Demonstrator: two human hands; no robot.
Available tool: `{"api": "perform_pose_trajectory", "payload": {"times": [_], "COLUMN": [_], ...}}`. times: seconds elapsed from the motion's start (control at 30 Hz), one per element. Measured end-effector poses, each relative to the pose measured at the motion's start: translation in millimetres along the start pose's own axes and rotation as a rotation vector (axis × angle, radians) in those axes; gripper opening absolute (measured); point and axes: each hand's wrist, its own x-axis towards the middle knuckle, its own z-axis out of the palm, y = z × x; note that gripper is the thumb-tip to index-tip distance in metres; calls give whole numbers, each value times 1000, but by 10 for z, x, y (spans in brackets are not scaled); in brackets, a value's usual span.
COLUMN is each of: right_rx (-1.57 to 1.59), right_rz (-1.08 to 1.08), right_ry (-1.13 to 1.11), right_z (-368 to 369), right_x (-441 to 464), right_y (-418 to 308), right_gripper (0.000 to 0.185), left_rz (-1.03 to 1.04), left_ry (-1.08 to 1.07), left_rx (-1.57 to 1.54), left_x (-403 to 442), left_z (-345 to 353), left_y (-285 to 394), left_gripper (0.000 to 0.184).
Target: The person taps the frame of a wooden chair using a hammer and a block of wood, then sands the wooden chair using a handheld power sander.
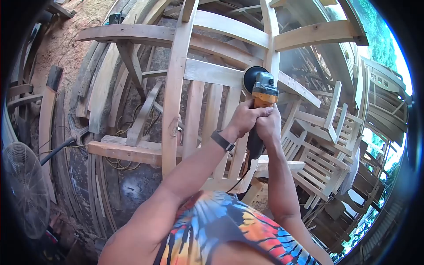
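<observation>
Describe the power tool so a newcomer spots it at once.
Find the wooden frame in the upper middle of the view. In front of its slats, the left hand and right hand grip a grinder. Its orange collar and dark round disc stand out against pale wood.

two hands (242, 119), one angle grinder (265, 92), one round disc (250, 81), one wristband (222, 141) and one fan (26, 185) were visible.

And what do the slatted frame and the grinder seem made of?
Slatted frame: bare wood, apparently unvarnished, given its pale, dull surfaces and uneven grain. Grinder: probably plastic on the smooth orange section, perhaps metal on the greyish, glinting front.
</observation>
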Motion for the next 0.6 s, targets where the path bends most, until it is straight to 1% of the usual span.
{"api": "perform_pose_trajectory", "payload": {"times": [0.07, 0.13, 0.17, 0.2, 0.23, 0.3, 0.4, 0.5, 0.53, 0.6], "right_rx": [-12, 178, 100, 258, 278, 303, 364, 298, 296, 292], "right_rz": [4, -144, -66, -131, -124, -111, -99, -98, -95, -92], "right_ry": [-27, -133, -169, -229, -259, -288, -294, -332, -337, -343], "right_z": [130, 360, 430, 550, 633, 718, 725, 665, 674, 707], "right_x": [28, 62, 32, 17, -23, -92, -103, -61, -50, -44], "right_y": [-18, -46, -136, -191, -267, -416, -483, -412, -402, -412], "right_gripper": [43, 41, 39, 39, 40, 40, 40, 39, 39, 39], "left_rz": [42, 78, 138, 197, 195, 229, 205, 167, 170, 249], "left_ry": [41, 80, 183, 288, 292, 391, 393, 383, 387, 412], "left_rx": [25, 51, 163, 275, 281, 357, 418, 372, 368, 312], "left_x": [-69, -186, -262, -339, -410, -525, -571, -438, -465, -543], "left_z": [-93, -233, -323, -398, -455, -523, -503, -530, -497, -439], "left_y": [97, 211, 294, 369, 430, 524, 648, 457, 509, 608], "left_gripper": [36, 36, 38, 41, 41, 46, 47, 45, 45, 42]}}
